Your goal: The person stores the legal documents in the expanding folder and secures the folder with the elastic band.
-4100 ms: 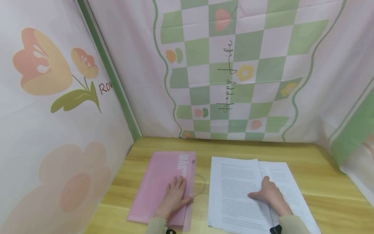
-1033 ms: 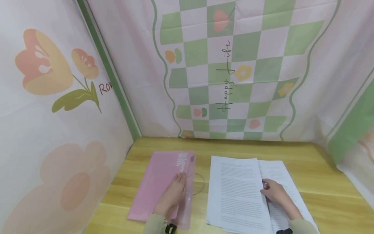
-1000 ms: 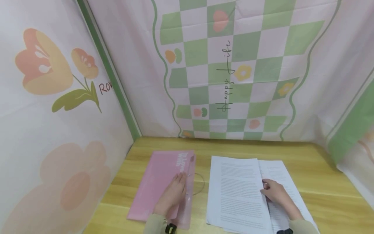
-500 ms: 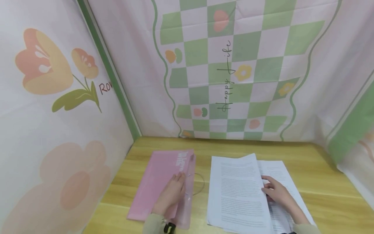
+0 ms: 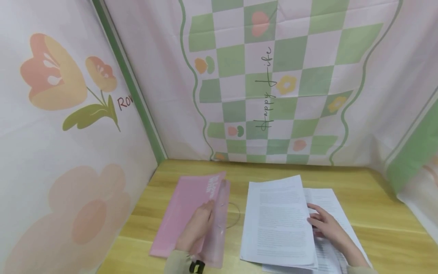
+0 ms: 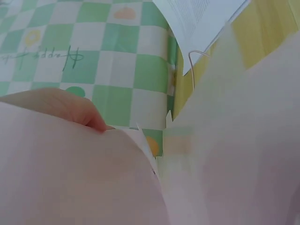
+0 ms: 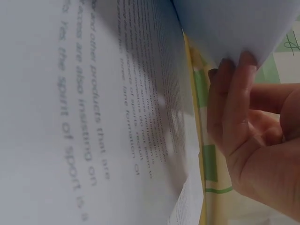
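On the left lies a pink plastic file folder with white lettering. The left hand holds its top cover by the right edge, raised off the clear lower layer. In the left wrist view, the fingers curl over the rim of the pale cover. To the right, the right hand grips the right edge of the top printed sheets, which tilt up. More printed paper lies beneath. The right wrist view shows fingertips against the lifted sheet's underside.
A thin elastic loop sticks out from the folder's right side onto the wooden table. Patterned cloth hangs behind the table, with a flowered cloth wall on the left. A black wristband is on the left wrist.
The left hand has gone from lying flat on the folder to raising its cover leftward. The right hand has moved to the top sheets' edge and lifted them, their far corner rising.
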`<state>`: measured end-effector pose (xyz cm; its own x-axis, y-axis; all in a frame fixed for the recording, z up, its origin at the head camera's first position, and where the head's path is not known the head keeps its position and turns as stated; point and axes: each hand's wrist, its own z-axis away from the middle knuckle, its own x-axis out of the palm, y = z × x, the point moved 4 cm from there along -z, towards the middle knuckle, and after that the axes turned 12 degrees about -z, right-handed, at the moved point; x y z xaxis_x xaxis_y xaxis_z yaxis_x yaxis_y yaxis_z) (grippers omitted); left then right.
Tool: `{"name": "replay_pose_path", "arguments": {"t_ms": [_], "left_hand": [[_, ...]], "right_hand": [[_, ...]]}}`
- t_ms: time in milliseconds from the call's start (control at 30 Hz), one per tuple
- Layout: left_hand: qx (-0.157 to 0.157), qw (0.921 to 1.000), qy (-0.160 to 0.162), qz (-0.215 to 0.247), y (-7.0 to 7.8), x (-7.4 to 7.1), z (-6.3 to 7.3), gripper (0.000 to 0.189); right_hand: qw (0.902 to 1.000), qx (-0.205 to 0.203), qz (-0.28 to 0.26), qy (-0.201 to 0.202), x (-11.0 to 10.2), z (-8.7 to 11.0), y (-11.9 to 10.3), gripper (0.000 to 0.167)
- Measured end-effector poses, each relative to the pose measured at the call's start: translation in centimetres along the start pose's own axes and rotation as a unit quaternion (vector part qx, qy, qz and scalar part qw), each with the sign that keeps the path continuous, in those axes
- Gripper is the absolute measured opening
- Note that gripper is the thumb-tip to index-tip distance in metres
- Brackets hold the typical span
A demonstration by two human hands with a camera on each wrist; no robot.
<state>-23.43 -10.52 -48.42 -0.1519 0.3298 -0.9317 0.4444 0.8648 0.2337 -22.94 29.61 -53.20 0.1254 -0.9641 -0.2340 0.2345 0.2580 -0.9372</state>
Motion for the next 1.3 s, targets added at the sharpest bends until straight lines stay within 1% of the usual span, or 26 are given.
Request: {"name": "replay_pose_path", "arguments": {"t_ms": [67, 233, 400, 533, 700, 900, 1133, 1233, 1300], "left_hand": [[0.002, 1.0, 0.006, -0.002, 0.0, -0.1, 0.0, 0.038], [0.002, 1.0, 0.005, 0.005, 0.0, -0.3, -0.1, 0.037], [-0.004, 0.9999, 0.004, 0.012, -0.1, -0.5, -0.1, 0.037], [-0.008, 0.9999, 0.003, 0.006, -0.2, -0.6, -0.1, 0.039], [-0.015, 0.9998, -0.003, 0.009, -0.3, -0.6, -0.1, 0.039], [-0.024, 0.9996, -0.009, 0.014, -0.5, -0.7, -0.2, 0.039], [-0.016, 0.9998, -0.006, 0.005, -0.5, -1.0, -0.2, 0.04], [-0.018, 0.9997, -0.013, 0.002, -0.6, -1.0, -0.1, 0.04], [-0.018, 0.9997, -0.018, 0.002, -0.6, -1.0, -0.1, 0.04]], "right_hand": [[1.0, 0.004, -0.008, 0.0, 0.0, 0.0, 0.0, 0.065], [0.9994, 0.012, -0.032, -0.002, -0.1, 0.1, 0.0, 0.066], [0.9986, 0.002, -0.052, -0.003, -0.4, 0.4, 0.0, 0.068], [0.9976, -0.01, -0.069, 0.0, -0.6, 0.6, 0.0, 0.069], [0.9971, -0.017, -0.074, -0.004, -0.9, 0.6, 0.1, 0.069], [0.9959, -0.026, -0.087, 0.003, -1.2, 0.5, 0.0, 0.069], [0.9932, -0.028, -0.113, -0.007, -0.7, 0.2, -0.3, 0.068], [0.9917, -0.026, -0.126, -0.008, -0.3, 0.1, -0.4, 0.068], [0.9918, -0.024, -0.125, -0.009, 0.0, -0.1, -0.5, 0.069]]}}
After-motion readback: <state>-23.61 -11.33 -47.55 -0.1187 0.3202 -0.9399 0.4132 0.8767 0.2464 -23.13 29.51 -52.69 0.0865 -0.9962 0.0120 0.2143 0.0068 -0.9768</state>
